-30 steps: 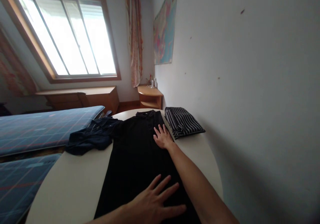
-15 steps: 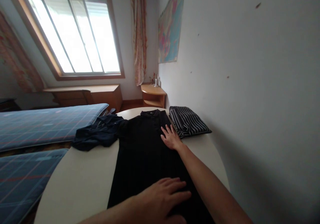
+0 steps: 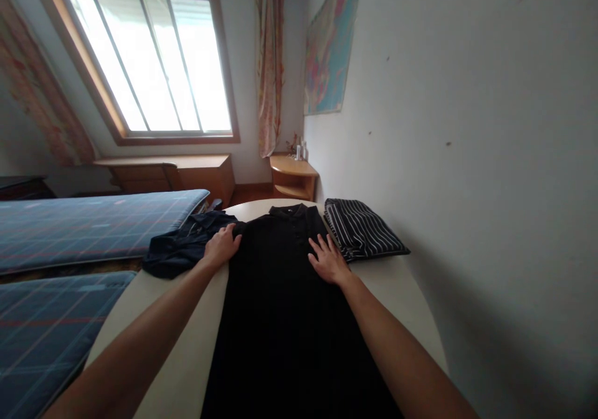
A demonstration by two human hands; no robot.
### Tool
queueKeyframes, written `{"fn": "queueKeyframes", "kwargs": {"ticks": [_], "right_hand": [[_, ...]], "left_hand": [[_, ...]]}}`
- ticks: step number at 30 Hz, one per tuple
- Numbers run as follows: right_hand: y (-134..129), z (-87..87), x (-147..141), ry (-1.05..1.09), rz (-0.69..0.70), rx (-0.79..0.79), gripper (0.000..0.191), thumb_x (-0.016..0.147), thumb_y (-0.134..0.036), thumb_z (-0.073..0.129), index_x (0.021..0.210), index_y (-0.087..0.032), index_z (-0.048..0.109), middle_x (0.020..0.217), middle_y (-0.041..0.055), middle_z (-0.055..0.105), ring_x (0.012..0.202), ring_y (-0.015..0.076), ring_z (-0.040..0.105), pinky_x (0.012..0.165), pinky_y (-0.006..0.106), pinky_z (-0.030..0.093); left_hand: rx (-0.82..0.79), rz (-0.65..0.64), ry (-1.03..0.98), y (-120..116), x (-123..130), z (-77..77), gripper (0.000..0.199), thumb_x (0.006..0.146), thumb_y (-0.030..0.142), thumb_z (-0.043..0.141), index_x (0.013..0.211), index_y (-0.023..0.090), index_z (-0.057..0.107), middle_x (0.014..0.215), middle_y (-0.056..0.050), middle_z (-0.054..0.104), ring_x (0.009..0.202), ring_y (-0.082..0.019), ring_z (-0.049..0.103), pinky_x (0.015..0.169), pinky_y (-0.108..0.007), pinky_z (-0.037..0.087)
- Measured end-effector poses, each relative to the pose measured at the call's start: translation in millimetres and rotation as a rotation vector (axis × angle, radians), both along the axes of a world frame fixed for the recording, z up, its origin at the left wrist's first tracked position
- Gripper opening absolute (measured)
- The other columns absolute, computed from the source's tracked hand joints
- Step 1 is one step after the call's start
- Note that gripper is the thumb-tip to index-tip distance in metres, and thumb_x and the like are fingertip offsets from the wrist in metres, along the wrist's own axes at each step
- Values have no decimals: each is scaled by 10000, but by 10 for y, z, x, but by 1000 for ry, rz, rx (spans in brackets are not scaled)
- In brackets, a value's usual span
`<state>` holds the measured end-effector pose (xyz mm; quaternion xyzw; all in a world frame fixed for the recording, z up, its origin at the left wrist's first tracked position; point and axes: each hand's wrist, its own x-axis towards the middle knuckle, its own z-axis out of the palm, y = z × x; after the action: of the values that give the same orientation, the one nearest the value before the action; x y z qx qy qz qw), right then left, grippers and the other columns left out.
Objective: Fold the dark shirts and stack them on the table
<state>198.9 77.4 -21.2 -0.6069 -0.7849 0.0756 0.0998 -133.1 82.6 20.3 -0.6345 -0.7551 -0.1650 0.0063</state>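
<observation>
A black polo shirt (image 3: 280, 307) lies spread on the round white table (image 3: 180, 338), its buttoned collar at the far end. My right hand (image 3: 328, 260) rests flat on the shirt's upper right side, fingers spread. At the shirt's left sleeve is my left hand (image 3: 222, 246), thumb apart from the fingers; it touches the cloth around the sleeve. Beside that hand, a crumpled dark navy garment (image 3: 175, 254) lies at the table's left edge. A folded black-and-white striped garment (image 3: 367, 229) sits just right of the shirt.
A white wall (image 3: 490, 188) rises close along the table's right side. On the left, two blue plaid mattresses (image 3: 93, 226) reach near the table. A wooden corner shelf (image 3: 294, 167) and a low wooden desk (image 3: 205, 167) stand at the back beneath the window.
My left hand has moved forward and left, from above the shirt's near part to its left sleeve. My right hand stays on the shirt. The view has shifted slightly left.
</observation>
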Motion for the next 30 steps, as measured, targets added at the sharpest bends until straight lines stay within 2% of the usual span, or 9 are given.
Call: {"fn": "queueKeyframes", "kwargs": {"ticks": [5, 9, 14, 19, 23, 26, 30], "right_hand": [[42, -21, -4, -4, -15, -12, 625, 979, -483, 349, 1559, -259, 284, 1654, 53, 132, 1518, 302, -13, 1202, 445, 112], [48, -9, -8, -4, -28, -25, 644, 976, -485, 345, 1562, -227, 277, 1653, 80, 126, 1516, 315, -13, 1198, 456, 123], [54, -3, 6, -4, -31, -43, 651, 976, -489, 337, 1566, -225, 263, 1655, 83, 116, 1515, 325, -25, 1190, 482, 129], [69, 74, -67, -26, -42, -77, 657, 962, -435, 348, 1555, -157, 288, 1643, 121, 162, 1513, 339, 0, 1191, 491, 114], [190, 177, -270, -22, -40, 7, 586, 936, -330, 355, 1462, -85, 439, 1592, 144, 307, 1500, 301, 139, 1196, 487, 119], [384, 213, -503, 12, 14, 87, 572, 933, -299, 348, 1467, -113, 431, 1564, 111, 374, 1479, 268, 211, 1203, 478, 114], [708, 207, -877, 49, 113, 114, 559, 939, -283, 343, 1470, -135, 432, 1560, 80, 390, 1470, 243, 239, 1206, 453, 130]], "left_hand": [[-58, 110, -79, 187, -17, -183, 562, 951, 419, 469, 1425, 123, 415, 1295, -199, 618, 1183, -311, 609, 942, -381, 464], [-71, 172, -110, 230, 3, -169, 558, 896, 381, 537, 1376, 103, 469, 1209, -209, 670, 1136, -334, 639, 908, -403, 478], [9, 242, -114, 94, -32, -54, 523, 902, 357, 487, 1366, 118, 479, 1190, -199, 686, 1113, -324, 656, 894, -397, 482], [52, 322, -62, -149, -104, -141, 580, 892, 400, 475, 1383, 92, 457, 1053, -215, 718, 1033, -367, 680, 893, -457, 464], [69, 319, 49, -242, -106, -260, 728, 869, 412, 500, 1478, 52, 327, 1004, -220, 713, 968, -359, 693, 867, -434, 459], [79, 294, 89, -247, -90, -289, 827, 875, 421, 501, 1545, 58, 180, 976, -200, 712, 954, -345, 695, 863, -417, 450], [79, 272, 106, -229, -87, -278, 872, 883, 400, 498, 1566, 60, 77, 941, -166, 711, 938, -331, 688, 867, -414, 448]]}}
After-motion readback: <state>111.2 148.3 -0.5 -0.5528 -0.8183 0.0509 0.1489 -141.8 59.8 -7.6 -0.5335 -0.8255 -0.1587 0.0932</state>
